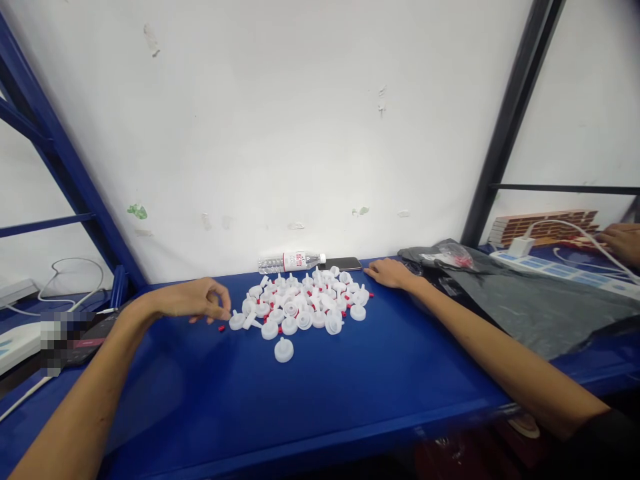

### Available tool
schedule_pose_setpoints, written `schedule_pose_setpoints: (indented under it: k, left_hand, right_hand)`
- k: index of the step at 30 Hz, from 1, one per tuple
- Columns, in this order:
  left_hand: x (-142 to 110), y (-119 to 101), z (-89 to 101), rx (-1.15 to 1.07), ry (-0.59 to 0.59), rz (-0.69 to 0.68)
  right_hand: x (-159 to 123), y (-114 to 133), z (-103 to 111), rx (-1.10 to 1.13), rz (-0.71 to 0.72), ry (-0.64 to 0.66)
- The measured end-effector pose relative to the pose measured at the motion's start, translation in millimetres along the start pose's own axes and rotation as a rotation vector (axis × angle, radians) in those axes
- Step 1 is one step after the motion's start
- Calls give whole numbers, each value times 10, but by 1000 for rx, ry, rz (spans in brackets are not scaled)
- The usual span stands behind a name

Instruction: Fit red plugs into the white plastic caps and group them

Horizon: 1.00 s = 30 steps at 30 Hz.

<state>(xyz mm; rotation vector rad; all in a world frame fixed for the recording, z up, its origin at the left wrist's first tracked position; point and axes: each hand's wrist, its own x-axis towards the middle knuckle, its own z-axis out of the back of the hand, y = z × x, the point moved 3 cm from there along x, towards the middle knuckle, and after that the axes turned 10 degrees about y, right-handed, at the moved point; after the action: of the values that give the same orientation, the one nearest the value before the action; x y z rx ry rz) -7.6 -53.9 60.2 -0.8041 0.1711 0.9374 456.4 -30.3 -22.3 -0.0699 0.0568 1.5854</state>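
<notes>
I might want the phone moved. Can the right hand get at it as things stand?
Probably yes: the right hand lies close to one end of the phone, with nothing visible between; the white caps lie in front.

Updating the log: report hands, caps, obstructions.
Left hand beside the white caps, grip unclear; right hand rests near phone. Caps heaped, one cap apart in front. Bottle lies behind, seemingly no obstacle.
</notes>
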Motion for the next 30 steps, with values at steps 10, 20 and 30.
schedule_pose_setpoints:
  k: [10,20,30]
  left_hand:
    - [190,463,-28,67,139,191]
    - [-50,-49,-29,-18,56,-52]
    - [253,-654,-535,-122,151,-314]
  right_hand:
    - [7,-14,-13,-7,8,1]
    - [-8,6,4,5,-11,10]
    - [-41,28,31,6,-17,16]
